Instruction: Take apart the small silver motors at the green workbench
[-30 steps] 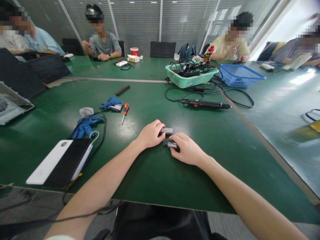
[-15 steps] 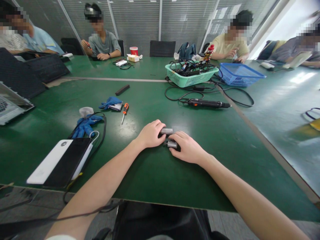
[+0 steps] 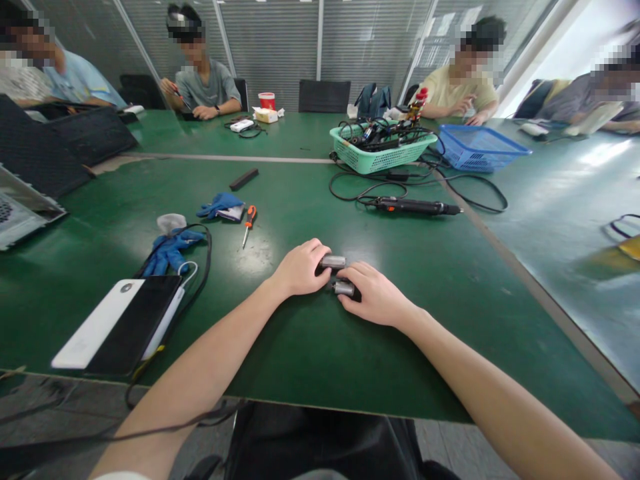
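fingers of the left hand (image 3: 301,269) are wrapped round one metal cylinder (image 3: 334,262), those of the right hand (image 3: 375,293) round a second cylinder (image 3: 344,288); both are held just beside each other, low at the green table (image 3: 310,347), presumably for steadiness. beyond, an orange-handled screwdriver (image 3: 251,217) is laid within reach; cables (image 3: 367,139) are contained by a green basket (image 3: 381,160).

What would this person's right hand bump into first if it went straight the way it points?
The right hand would probably meet the silvery cylinder held in the left hand, though depth between them is hard to judge.
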